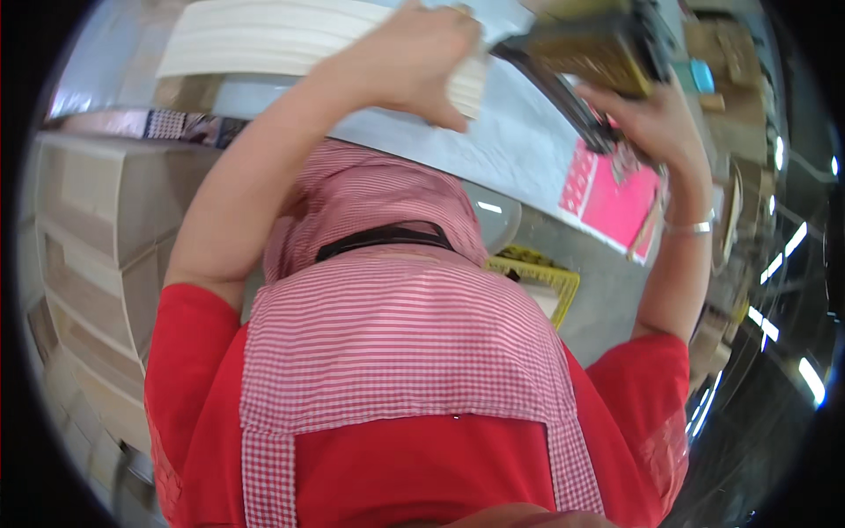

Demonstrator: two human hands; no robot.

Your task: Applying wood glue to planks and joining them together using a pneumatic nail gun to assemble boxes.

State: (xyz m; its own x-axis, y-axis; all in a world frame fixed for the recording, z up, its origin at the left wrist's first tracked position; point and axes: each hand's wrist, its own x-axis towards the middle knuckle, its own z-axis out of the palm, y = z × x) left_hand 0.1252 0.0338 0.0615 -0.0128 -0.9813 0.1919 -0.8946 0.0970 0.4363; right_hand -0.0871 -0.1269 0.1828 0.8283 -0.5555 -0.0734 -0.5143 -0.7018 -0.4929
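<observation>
My left hand (409, 66) grips the right end of a long, cream-coloured wooden piece (255, 37) with grooved or slatted lines, its thumb at the near edge. That piece lies on a pale grey-blue worktable (515, 154). In my right hand (658, 123) is a staple gun (594, 53), gold-brown and black with a long dark magazine. Its front end points left toward the wooden piece and appears apart from it. The top of the tool is cut off by the picture's edge. Fingers of both hands are partly hidden.
A bright pink sheet (616, 202) lies at the table's near right corner. Pale wooden box-like units (88, 202) stand stacked at the left. Below the table edge is a yellow crate (563, 290). Cardboard boxes (731, 53) stand at the far right, near a light-blue roll (701, 77).
</observation>
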